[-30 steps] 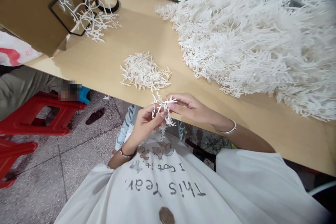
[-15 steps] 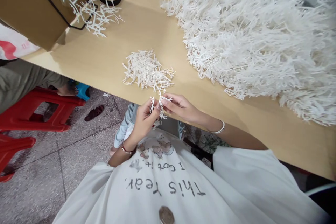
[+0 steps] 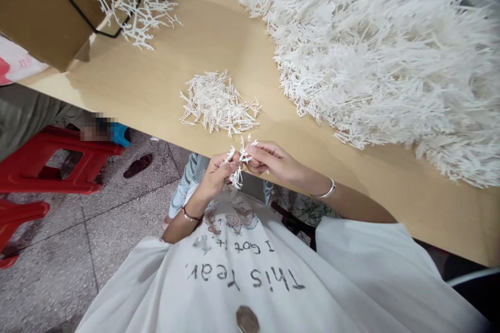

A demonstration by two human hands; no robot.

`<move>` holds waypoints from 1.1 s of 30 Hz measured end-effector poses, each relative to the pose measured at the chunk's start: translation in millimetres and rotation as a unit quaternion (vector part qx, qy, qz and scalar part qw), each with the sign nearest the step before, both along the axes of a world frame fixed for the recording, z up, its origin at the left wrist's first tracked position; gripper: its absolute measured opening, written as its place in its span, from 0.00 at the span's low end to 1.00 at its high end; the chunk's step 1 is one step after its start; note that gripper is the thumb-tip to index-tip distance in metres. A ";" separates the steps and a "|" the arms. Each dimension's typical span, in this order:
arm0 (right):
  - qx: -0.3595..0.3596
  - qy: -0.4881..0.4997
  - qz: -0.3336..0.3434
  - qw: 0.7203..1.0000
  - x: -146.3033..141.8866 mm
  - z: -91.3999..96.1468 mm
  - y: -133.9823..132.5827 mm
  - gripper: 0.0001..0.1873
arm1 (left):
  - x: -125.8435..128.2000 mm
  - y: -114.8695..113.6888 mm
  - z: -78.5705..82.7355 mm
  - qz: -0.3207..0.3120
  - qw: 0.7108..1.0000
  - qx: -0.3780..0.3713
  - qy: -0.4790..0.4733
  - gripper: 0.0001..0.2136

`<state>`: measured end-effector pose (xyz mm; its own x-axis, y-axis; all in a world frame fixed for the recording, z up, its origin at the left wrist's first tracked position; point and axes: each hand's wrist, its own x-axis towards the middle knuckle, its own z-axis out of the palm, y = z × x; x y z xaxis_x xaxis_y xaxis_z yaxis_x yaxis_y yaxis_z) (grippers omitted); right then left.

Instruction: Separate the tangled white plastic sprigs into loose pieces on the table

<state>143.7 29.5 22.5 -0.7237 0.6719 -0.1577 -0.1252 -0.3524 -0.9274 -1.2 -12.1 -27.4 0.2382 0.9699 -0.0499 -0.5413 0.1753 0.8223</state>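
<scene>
My left hand (image 3: 219, 173) is closed on white branched plastic sprigs (image 3: 236, 179), whose thin tips stick out above and below the fingers. My right hand (image 3: 273, 158) pinches another white sprig (image 3: 245, 152) between thumb and forefinger. Both hands are close together at the table's near edge, fingertips almost meeting. Just beyond them lies a small pile of white sprigs (image 3: 216, 104) on the table. Whether the pieces in the two hands are joined is too small to tell.
A large heap of white branched pieces (image 3: 375, 62) covers the right of the table (image 3: 156, 88). At far left stand a cardboard box (image 3: 42, 5) and a white branching frame (image 3: 144, 21) by a black strap. Red stools (image 3: 66, 161) and another person's leg (image 3: 27, 114) are left of the table.
My hands have drawn slightly apart, and the sprig between them now shows as separate bits at each hand. The view has shifted a little; the piles look the same.
</scene>
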 end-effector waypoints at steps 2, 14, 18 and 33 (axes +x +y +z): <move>-0.042 0.018 -0.002 0.999 -1.9 1.5 -3.1 0.23 | 4.3 1.0 4.7 -0.045 0.994 -0.034 -0.089 0.18; -0.219 0.058 -0.036 0.973 -8.2 6.2 -19.2 0.27 | 16.7 -4.0 15.3 -0.152 0.951 -0.163 -0.212 0.22; -0.234 0.062 -0.064 0.968 -9.4 13.4 -19.8 0.25 | 21.2 -4.2 15.3 -0.139 0.950 -0.161 -0.230 0.23; 0.536 -0.285 -0.072 0.791 9.8 11.9 34.4 0.17 | 2.8 4.3 25.2 0.040 0.994 0.004 -0.103 0.23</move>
